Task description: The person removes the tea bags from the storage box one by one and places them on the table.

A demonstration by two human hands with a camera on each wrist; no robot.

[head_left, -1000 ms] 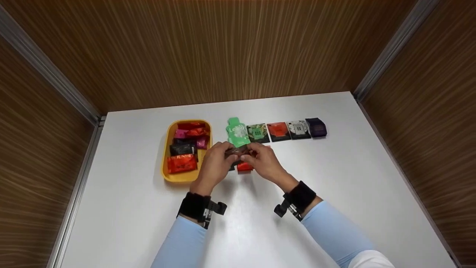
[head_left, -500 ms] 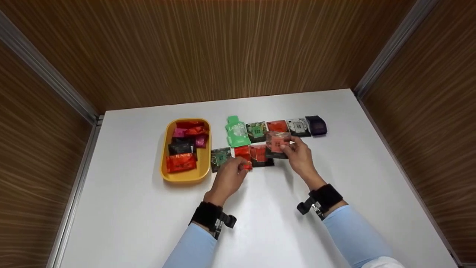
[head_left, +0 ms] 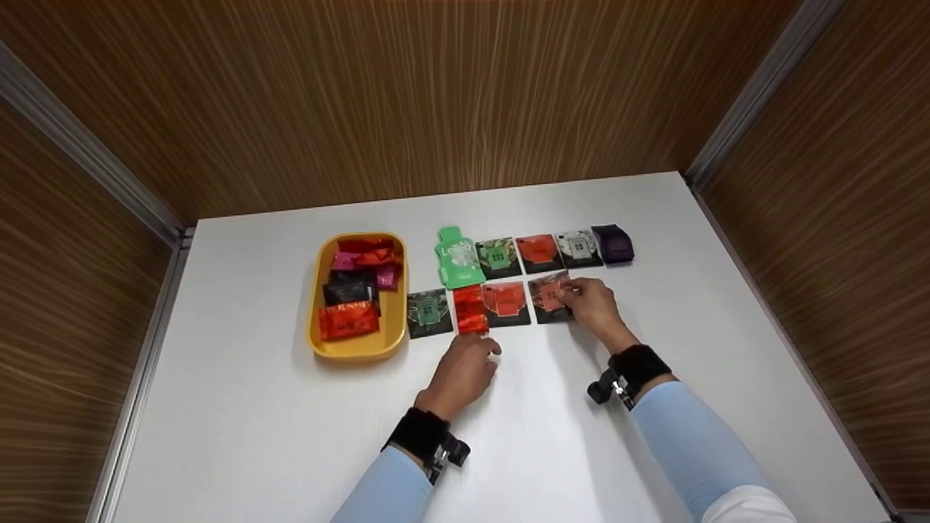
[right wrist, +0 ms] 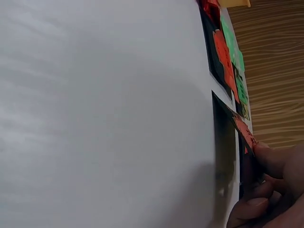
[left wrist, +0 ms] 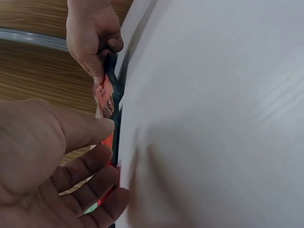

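Note:
My right hand (head_left: 594,311) pinches a flat square tea sachet (head_left: 548,296), black with a pink-orange label, by its right side. In the right wrist view that sachet (right wrist: 241,127) tilts, one corner down at the white table. To its left lie a black sachet with a red-orange label (head_left: 506,301), a shiny red packet (head_left: 471,309) and a dark sachet with a green label (head_left: 429,311). My left hand (head_left: 459,370) is just in front of the red packet, holding nothing. The left wrist view shows its fingers loosely bent and apart.
A yellow tray (head_left: 398,328) with red, black and magenta packets stands at the left. Behind the front row lie a green bottle-shaped pouch (head_left: 461,263), sachets with green (head_left: 498,257), red (head_left: 539,252) and white (head_left: 579,248) fronts, and a dark purple packet (head_left: 615,243).
Both hands have parted from the middle. The right hand has carried the pink-labelled sachet rightward and lowered it at the front row's right end. The left hand has drawn back toward me.

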